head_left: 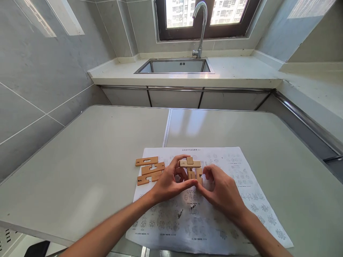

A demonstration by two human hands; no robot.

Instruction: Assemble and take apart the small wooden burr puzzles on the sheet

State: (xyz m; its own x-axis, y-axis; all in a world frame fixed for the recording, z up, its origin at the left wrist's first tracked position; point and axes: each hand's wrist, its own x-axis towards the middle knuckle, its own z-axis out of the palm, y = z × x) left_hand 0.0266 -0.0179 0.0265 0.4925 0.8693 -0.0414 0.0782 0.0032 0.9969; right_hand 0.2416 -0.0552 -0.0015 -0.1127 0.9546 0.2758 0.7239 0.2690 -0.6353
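Note:
Between my two hands, above a printed sheet, is a partly joined wooden interlocking puzzle [190, 164] made of several notched bars. My left hand [175, 176] grips it from the left, with its thumb stretched along the front. At the right side of the joined bars, a notched wooden puzzle piece [199, 175] stands upright, and my right hand [221, 187] pinches it between thumb and curled fingers. The two thumb tips meet near its lower end. Three loose wooden pieces lie left of my left hand: a slotted one [146, 161] and two notched ones [152, 168] [148, 178].
The large paper sheet [209, 228] with printed diagrams lies under my hands on a pale table [80, 171]. Beyond the table's far edge are a counter [241, 67], a sink [179, 66] and a tall faucet [200, 28]. A tiled wall [53, 71] borders the left.

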